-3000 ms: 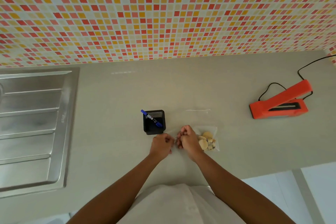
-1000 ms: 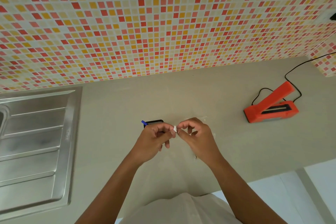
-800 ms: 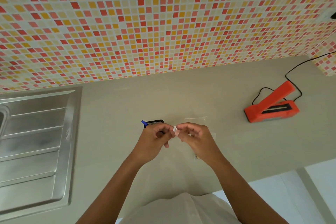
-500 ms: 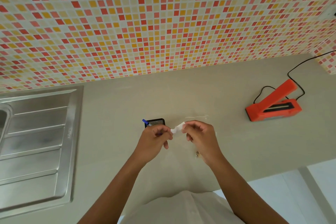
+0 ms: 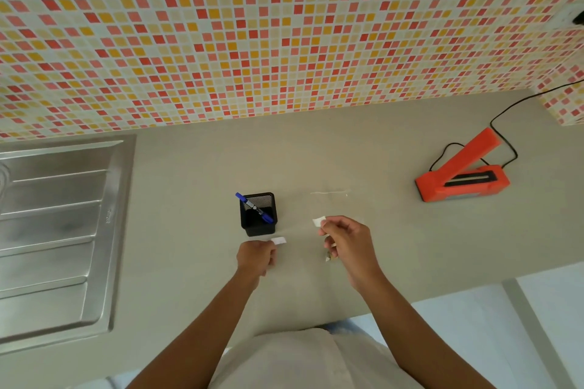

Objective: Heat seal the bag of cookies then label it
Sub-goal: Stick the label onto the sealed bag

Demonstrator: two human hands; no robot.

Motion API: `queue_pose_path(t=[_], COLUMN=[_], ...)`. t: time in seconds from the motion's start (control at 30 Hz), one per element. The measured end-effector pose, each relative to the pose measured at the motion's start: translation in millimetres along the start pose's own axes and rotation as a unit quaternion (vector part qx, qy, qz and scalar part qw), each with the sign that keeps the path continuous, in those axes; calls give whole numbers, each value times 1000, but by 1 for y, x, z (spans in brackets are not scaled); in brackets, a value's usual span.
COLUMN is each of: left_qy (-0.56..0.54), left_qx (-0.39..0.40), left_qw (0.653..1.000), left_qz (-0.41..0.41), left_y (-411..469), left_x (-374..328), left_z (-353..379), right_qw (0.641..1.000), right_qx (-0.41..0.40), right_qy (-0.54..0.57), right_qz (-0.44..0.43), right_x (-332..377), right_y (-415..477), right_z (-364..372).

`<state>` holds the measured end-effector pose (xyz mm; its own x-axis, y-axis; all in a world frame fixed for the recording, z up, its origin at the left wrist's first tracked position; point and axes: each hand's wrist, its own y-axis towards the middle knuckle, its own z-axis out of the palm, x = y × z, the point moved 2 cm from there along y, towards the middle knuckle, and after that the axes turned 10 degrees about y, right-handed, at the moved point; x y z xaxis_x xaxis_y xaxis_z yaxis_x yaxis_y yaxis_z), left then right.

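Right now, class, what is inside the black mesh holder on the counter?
A blue marker leans across the holder, its capped end sticking out past the rim at the back left. The dark bottom of the holder is in shadow, so anything smaller lying there cannot be made out.

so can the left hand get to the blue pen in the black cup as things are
Probably yes: the left hand sits just in front of the cup, nothing lies between, but its fingers already pinch a white paper scrap.

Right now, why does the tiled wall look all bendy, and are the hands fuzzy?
In the head view, the wide-angle lens bows the tiled wall and the countertop edge; the left hand and right hand look slightly soft, as do their small white pieces; the steel drainboard shows pale glare; shadows are faint.
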<state>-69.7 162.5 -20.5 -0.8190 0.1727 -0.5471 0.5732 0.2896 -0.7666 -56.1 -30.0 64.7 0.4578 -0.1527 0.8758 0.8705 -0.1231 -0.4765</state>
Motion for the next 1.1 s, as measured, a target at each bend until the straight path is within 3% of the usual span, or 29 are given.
queue_pose_path(t=[0.47,0.57,0.7,0.77,0.9,1.1], left_qy=[78,78,-49,-82,-99,-82], left_qx=[-121,-71,83,118,125,107], left_qw=[989,991,990,984,981,981], left_qz=[34,87,107,110,113,141], left_y=[-3,-16,-43,-52,-58,-51], left_x=[-1,-17,-46,-57,-74,-84], left_z=[23,35,59,70,86,99], right_qw=[997,994,983,973,951,946], right_qx=[50,60,73,87,121,173], right_qy=[-65,-89,-153,-188,-228,-223], right_qz=[-15,-22,-70,-106,-172,-163], right_x=[-7,-9,-9,-6,-2,4], right_y=[18,28,42,48,61,81], right_z=[-51,-58,-64,-66,-73,-83])
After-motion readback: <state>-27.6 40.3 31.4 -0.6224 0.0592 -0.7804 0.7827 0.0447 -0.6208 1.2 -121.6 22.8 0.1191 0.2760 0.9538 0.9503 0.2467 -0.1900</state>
